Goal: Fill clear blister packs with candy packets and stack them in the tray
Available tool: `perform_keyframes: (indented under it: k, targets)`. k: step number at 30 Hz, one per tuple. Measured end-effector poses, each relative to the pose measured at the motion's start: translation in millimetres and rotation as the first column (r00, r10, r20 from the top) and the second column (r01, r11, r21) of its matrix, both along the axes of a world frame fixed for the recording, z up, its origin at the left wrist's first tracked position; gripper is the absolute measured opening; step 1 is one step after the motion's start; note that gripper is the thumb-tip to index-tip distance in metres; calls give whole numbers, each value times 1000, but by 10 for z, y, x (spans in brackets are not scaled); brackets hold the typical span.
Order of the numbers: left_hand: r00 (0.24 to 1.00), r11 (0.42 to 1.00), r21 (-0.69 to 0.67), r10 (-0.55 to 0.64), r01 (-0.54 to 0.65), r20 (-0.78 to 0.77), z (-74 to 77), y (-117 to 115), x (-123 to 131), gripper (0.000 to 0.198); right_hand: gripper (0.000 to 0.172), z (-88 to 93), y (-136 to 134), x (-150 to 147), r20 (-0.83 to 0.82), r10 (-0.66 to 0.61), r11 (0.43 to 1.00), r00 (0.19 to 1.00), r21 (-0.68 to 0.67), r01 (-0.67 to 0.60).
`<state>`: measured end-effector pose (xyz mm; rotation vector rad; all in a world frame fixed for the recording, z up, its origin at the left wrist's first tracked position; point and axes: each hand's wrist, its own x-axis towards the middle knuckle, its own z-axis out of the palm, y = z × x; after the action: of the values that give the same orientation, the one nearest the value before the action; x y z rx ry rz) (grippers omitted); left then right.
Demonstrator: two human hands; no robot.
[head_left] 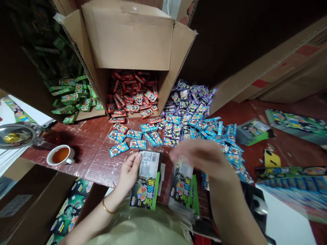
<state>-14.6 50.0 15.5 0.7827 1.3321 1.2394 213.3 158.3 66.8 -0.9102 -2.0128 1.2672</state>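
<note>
My left hand [130, 172] grips the left edge of a black and green candy pouch [146, 180], thumb on top, near the table's front edge. A gold bangle [108, 208] circles that wrist. My right hand [201, 157] hovers blurred by motion over a second black and green pouch [184, 185]; its fingers are smeared. Just beyond both hands lie loose blue candy packets [119, 149] on the red tabletop [89, 156].
A tipped cardboard box [127, 37] spills red packets [133, 95]. Green packets [74, 98] heap at left, purple packets [190, 102] at right. A cup of tea [60, 155] and a metal strainer [15, 135] stand at left. Card stacks [251, 131] and printed sheets [293, 183] lie at right.
</note>
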Motion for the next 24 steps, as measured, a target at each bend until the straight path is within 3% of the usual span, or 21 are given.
perform_keyframes:
  k: [2, 5, 8, 11, 13, 16, 19, 22, 24]
  targets:
    - [1000, 1000, 1, -1, 1, -15, -5, -4, -14, 40, 20, -231, 225, -46, 273, -142, 989, 951, 68, 128]
    - [999, 1000, -5, -4, 4, -35, -22, -10, -16, 40, 33, -618, 478, -86, 576, -276, 961, 769, 182, 208]
    - [999, 1000, -12, 9, -10, -50, -67, -16, -22, 41, 37, -849, 568, -54, 586, -251, 968, 771, 172, 184]
    - [997, 999, -17, 38, -39, -73, -124, -19, -43, 41, 40, -893, 578, 20, 548, -263, 964, 794, 181, 194]
    - [995, 998, -12, 54, -55, -88, -150, -18, -56, 41, 39, -880, 577, 79, 440, -307, 952, 844, 150, 268]
    - [995, 999, -11, 51, -53, -82, -162, -18, -66, 42, 41, -844, 553, 185, 197, -402, 914, 894, 23, 406]
    - [997, 999, -8, 45, -45, -63, -163, -23, -63, 41, 55, -758, 447, 305, 40, -463, 851, 885, -259, 457]
    - [999, 999, -11, 43, -44, -28, -177, -32, -48, 41, 58, -591, 258, 366, -39, -470, 682, 882, -650, 335]
    - [1000, 999, -19, 30, -30, 3, -184, -37, -30, 40, 50, -452, 127, 346, -44, -458, 576, 888, -775, 259]
